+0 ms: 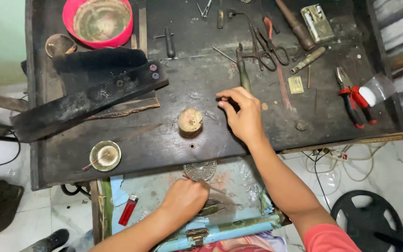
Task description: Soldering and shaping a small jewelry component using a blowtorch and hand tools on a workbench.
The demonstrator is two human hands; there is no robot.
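Note:
My right hand [242,114] rests on the dark workbench [164,140], fingers curled and pointing left, next to a small round wooden block [191,121]; whether it pinches anything is too small to tell. A green-handled tool [243,74] lies just beyond its fingers. My left hand [185,198] is lower down, over an open pale-blue drawer [229,228], closed around thin metal tools, with a patterned glass dish [200,170] right above it.
On the bench stand a pink bowl [98,21], a black charred board [89,93], a small brass dish [105,155], scissors [269,46], red-handled pliers [355,100] and a brass plate [296,84]. A red lighter [128,210] lies in the drawer.

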